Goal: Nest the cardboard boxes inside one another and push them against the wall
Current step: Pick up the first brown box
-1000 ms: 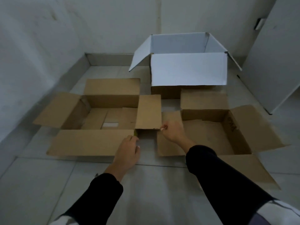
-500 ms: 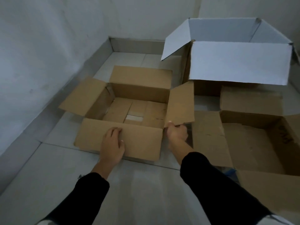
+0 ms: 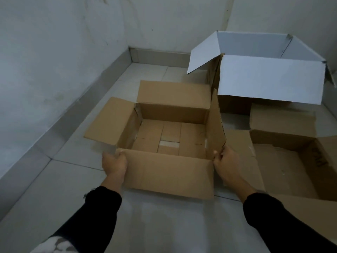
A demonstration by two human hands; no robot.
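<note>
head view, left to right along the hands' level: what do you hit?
Left wall → left hand → left brown box → right hand → right brown box. White-flapped box sits farther back, left out.

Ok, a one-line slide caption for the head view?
Both hands, left hand and right hand, grip the open brown box at its near corners.

Pale tiled floor (image 3: pixel 164 225) below and nearer than the grip, grout lines visible. Grey skirting (image 3: pixel 73 117) runs left of the grip and turns the corner beyond it.
</note>
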